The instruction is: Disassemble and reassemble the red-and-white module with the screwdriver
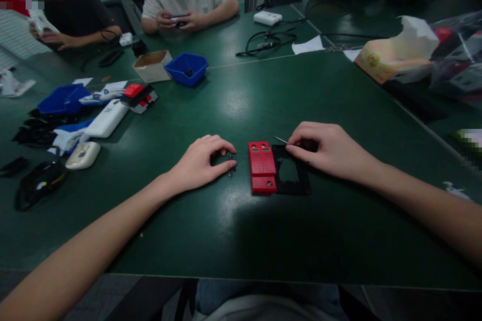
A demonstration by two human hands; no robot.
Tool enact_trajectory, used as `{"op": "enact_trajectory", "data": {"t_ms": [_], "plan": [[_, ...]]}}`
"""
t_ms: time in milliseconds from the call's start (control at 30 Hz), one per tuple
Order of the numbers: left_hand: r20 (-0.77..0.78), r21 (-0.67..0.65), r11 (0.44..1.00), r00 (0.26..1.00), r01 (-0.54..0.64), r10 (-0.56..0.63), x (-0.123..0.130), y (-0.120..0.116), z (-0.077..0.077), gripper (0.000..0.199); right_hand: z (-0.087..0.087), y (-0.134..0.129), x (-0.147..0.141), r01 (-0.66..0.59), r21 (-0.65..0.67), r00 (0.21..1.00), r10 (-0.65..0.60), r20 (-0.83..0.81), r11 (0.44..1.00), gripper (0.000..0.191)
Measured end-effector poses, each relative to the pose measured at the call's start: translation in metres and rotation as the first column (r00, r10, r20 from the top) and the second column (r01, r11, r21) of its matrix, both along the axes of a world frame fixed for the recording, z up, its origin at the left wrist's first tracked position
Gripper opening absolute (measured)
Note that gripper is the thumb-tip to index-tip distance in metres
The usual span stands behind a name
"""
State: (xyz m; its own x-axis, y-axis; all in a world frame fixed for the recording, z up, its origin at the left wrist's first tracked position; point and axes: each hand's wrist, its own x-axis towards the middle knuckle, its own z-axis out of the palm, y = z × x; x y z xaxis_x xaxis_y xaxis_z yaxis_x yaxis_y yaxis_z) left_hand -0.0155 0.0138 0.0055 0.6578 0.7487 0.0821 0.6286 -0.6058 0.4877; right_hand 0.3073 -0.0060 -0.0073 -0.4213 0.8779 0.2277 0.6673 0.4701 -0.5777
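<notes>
A red block-shaped device [262, 166] with several screws on its face lies on the green table [229, 103]. Against its right side is a flat black frame [304, 183] with an opening in the middle. My right hand [320, 148] is closed at the frame's upper right, gripping a thin metal tool [280, 140] whose tip points left; the rest of it is hidden in the fingers. Left of the red device, my left hand [201, 162] rests with thumb and fingertips apart, beside a few small screws [230, 174], and nothing shows between its fingers.
A blue bin [187, 68] and an open cardboard box [152, 66] stand beyond my left hand. White, blue and black items, including a white box [108, 119], crowd the left. Cables [259, 42] lie at the back, a paper bag [399, 55] back right. Several people sit across the table.
</notes>
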Motion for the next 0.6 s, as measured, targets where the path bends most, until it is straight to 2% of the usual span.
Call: {"op": "enact_trajectory", "data": {"t_ms": [133, 300, 433, 600], "plan": [[-0.003, 0.012, 1.0, 1.0, 0.002, -0.002, -0.0005, 0.0001, -0.0012, 0.026, -0.0014, -0.003, 0.0002, 0.064, 0.023, 0.996, -0.062, -0.06, 0.998, 0.025], [0.015, -0.004, 1.0, 1.0, 0.01, -0.009, -0.0025, 0.0011, -0.0001, 0.025, 0.0041, -0.0043, 0.0014, 0.194, -0.022, 0.966, -0.195, -0.169, 0.981, 0.025], [0.053, -0.036, 0.999, 0.999, 0.009, -0.007, -0.0054, 0.0025, 0.0033, 0.026, 0.0074, -0.0014, 0.0018, 0.237, -0.195, 0.896, -0.292, -0.335, 0.952, 0.025], [0.067, -0.068, 0.997, 0.997, 0.035, -0.031, -0.0091, 0.0029, 0.0081, 0.03, 0.0049, 0.0026, 0.0003, 0.166, -0.48, 0.736, -0.433, -0.521, 0.861, 0.037]]}}
